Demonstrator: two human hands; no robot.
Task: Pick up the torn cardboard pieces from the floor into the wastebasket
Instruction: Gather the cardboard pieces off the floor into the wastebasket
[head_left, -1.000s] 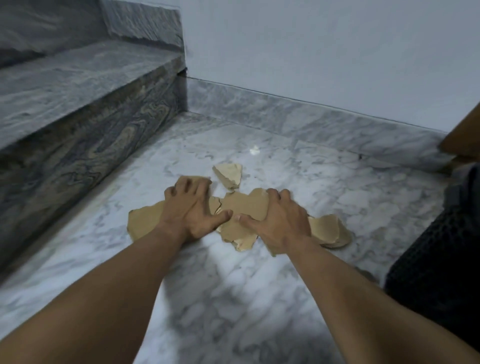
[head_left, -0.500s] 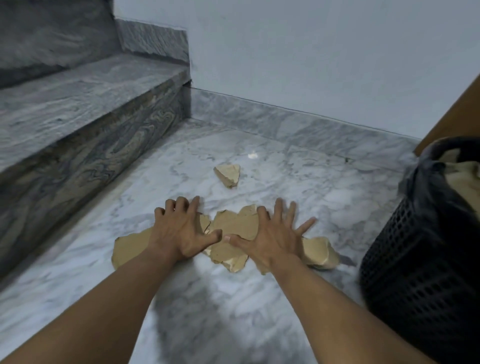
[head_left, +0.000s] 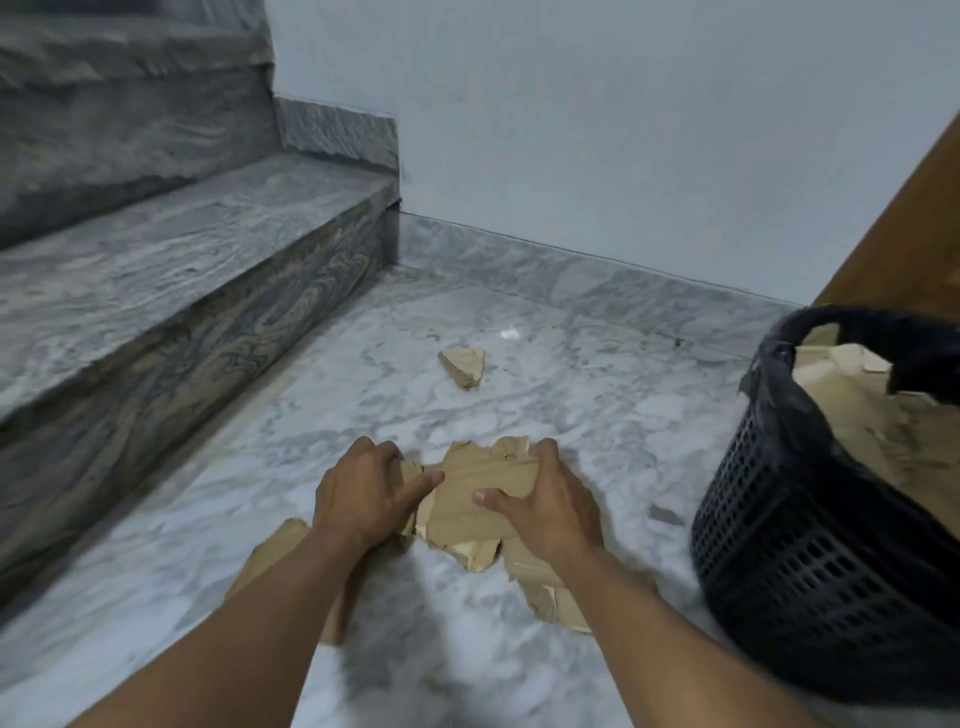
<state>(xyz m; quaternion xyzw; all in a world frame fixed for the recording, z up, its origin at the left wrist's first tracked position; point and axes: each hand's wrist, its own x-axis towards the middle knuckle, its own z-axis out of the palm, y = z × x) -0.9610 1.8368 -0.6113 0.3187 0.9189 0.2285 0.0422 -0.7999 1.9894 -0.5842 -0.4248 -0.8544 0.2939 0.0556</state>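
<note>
A pile of torn brown cardboard pieces (head_left: 478, 499) lies on the marble floor in front of me. My left hand (head_left: 363, 493) curls around the pile's left side, and my right hand (head_left: 550, 499) grips its right side, thumb on top. More pieces stick out under my left forearm (head_left: 270, 561) and under my right wrist (head_left: 545, 592). One small piece (head_left: 464, 365) lies apart, farther back. The black mesh wastebasket (head_left: 779, 519) stands at the right with a dark liner and cardboard inside.
Grey marble stair steps (head_left: 156, 270) rise along the left. A marble skirting and a pale wall (head_left: 597, 130) close the back. A brown wooden surface (head_left: 914, 228) stands behind the basket. A small grey scrap (head_left: 666, 514) lies near the basket.
My fingers have gone from spread flat on the pile to curled around it, gathering the pieces together. The view has shifted, so more of the wastebasket shows at the right.
</note>
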